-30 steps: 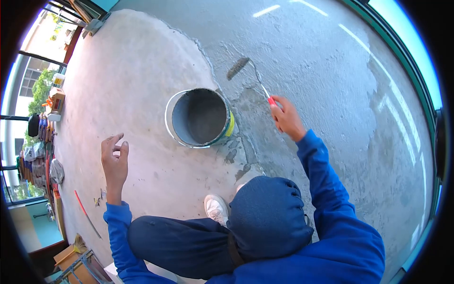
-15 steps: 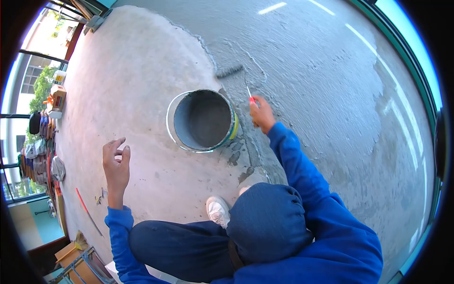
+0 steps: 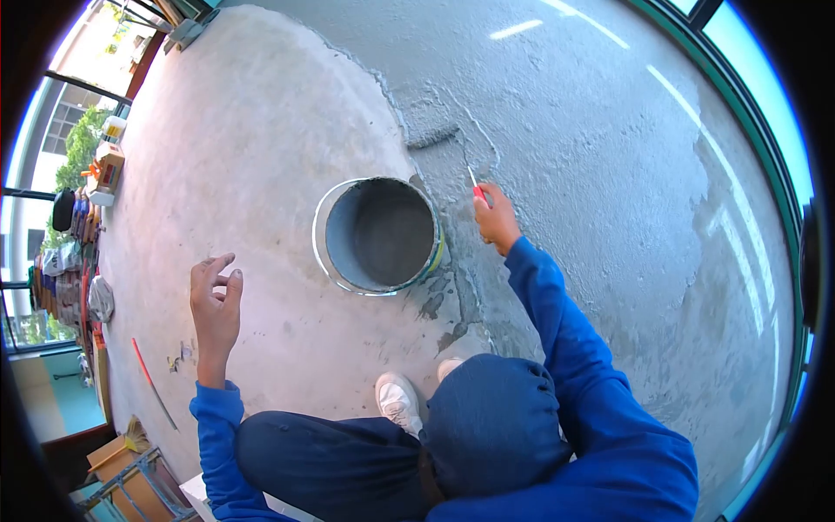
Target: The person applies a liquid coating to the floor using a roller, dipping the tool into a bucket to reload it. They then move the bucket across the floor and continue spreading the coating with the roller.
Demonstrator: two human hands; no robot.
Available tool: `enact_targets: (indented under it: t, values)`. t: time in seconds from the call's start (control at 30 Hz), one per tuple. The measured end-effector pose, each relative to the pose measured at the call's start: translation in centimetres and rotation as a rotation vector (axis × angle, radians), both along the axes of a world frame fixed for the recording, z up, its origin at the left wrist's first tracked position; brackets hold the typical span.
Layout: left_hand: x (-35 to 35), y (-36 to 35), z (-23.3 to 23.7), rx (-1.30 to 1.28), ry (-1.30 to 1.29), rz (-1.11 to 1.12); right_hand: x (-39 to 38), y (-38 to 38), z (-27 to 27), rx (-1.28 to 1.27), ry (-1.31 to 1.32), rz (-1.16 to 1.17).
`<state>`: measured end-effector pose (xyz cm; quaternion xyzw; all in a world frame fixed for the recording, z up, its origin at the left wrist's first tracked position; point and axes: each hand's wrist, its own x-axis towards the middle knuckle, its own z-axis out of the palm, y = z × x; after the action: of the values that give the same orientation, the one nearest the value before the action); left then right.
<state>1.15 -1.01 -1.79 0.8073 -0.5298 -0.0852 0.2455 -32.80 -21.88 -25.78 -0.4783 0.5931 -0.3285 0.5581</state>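
Note:
Fingers wrapped round its red handle, my right hand (image 3: pixel 497 219) grips a paint roller (image 3: pixel 435 137). The roller's grey, coated sleeve lies on the wet grey coating (image 3: pixel 574 165), near its ragged border with the pale bare floor (image 3: pixel 235 122). Between my hands stands a round bucket (image 3: pixel 380 235), upright, with grey material inside and its wire handle lowered to the left side. My left hand (image 3: pixel 215 304) is raised over the bare floor left of the bucket, holding nothing, with fingers curled loosely and apart.
My white shoes (image 3: pixel 399 400) are on the floor just below the bucket. A thin red strip (image 3: pixel 143 363) lies at the left. Bags and boxes (image 3: pixel 78 270) line the left wall by the windows. A broom (image 3: pixel 136 435) is at lower left. Dark frames (image 3: pixel 739 96) edge the right side.
The roller has shifted slightly toward me and right with my right hand, its sleeve rolling over the wet coating. My left hand stays nearly still. The view has tilted a little.

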Motion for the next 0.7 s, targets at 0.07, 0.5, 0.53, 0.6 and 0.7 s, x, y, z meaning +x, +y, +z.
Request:
enact_targets:
  t: [0.07, 0.5, 0.53, 0.6, 0.7]
  values:
    - [0.1, -0.4, -0.2, 0.008, 0.004, -0.013, -0.2, -0.5, 0.9, 0.151, -0.108, 0.024]
    - [1.4, -0.7, -1.1, 0.078, 0.078, 0.079, 12.1, -20.2, 2.6, 0.137, -0.292, 0.007]
    - [1.4, -0.4, -1.1, 0.089, 0.08, 0.08, 12.5, -21.0, 2.4, 0.162, -0.283, 0.009]
    - [1.7, -0.3, -1.3, 0.096, 0.09, 0.08, 13.1, -21.8, 2.0, 0.211, -0.262, 0.013]
    - [1.9, 0.5, -1.4, 0.095, 0.113, 0.086, 10.9, -20.2, 1.4, 0.161, -0.181, 0.11]
